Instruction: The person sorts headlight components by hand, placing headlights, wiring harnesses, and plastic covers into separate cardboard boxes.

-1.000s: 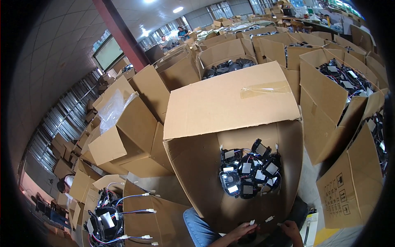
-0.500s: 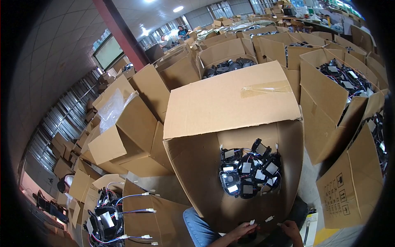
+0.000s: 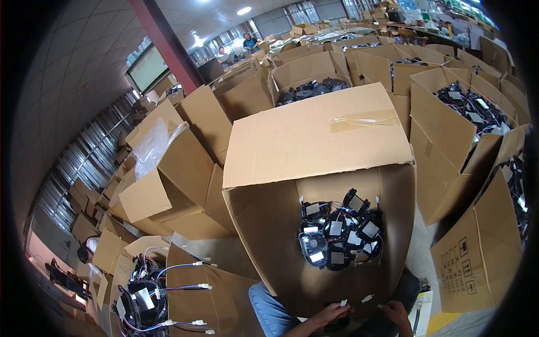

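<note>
While left fingers [image 3: 338, 310] pinch a connector [image 3: 343, 304] at the box's [image 3: 314, 137] six o'clock, right fingers [image 3: 389, 308] curl at five, their hold indeterminate

Left grip [image 3: 330, 314]: forearm [image 3: 301, 329] cut off by the lower edge; fingers [image 3: 337, 310] obscure the lower part of a white connector [image 3: 343, 303]. Right grip [image 3: 397, 315]: fingertips [image 3: 386, 308] too small and shadowed to establish any hold. Lower-left carton [image 3: 208, 295]: truncated at the bottom edge. Far-right carton [image 3: 487, 241]: partly lost in dark rim.
</note>
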`<state>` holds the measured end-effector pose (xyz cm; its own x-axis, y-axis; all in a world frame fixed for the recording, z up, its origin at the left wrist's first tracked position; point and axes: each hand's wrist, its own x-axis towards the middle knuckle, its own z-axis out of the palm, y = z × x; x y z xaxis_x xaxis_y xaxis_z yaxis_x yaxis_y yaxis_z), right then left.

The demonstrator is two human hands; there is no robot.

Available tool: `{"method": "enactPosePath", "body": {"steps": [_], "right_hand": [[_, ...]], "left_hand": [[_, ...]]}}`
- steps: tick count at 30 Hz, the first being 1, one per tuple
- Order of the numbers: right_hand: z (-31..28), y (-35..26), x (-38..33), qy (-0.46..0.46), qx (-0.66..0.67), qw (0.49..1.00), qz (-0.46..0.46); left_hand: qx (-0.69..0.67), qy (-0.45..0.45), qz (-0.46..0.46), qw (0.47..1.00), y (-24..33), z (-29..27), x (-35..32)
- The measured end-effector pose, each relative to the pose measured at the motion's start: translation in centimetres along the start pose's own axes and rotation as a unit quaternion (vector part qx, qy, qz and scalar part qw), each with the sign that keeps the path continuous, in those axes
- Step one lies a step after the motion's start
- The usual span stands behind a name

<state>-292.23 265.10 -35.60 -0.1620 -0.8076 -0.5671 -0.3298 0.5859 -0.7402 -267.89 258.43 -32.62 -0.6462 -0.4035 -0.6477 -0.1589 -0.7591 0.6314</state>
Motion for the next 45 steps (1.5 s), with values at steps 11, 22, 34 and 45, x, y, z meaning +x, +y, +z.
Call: {"method": "enactPosePath", "body": {"steps": [11,22,34,45], "right_hand": [[-0.3,-0.3,-0.7,-0.006,-0.008,0.999,-0.034],[0.0,0.3,0.0,-0.004,0.022,0.999,-0.042],[-0.2,-0.5,-0.7,-0.007,0.017,1.0,-0.021],[-0.2,0.0,-0.2,-0.009,-0.001,0.999,-0.037]], "left_hand": [[-0.014,-0.008,0.012,1.0,-1.0,-0.1,0.3],[-0.03,0.02,0.0,0.999,0.4,0.5,-0.3],[-0.038,0.063,-0.019,0.997,0.6,1.3,-0.2],[-0.015,0.037,-0.014,0.999,0.7,0.9,-0.2]]}}
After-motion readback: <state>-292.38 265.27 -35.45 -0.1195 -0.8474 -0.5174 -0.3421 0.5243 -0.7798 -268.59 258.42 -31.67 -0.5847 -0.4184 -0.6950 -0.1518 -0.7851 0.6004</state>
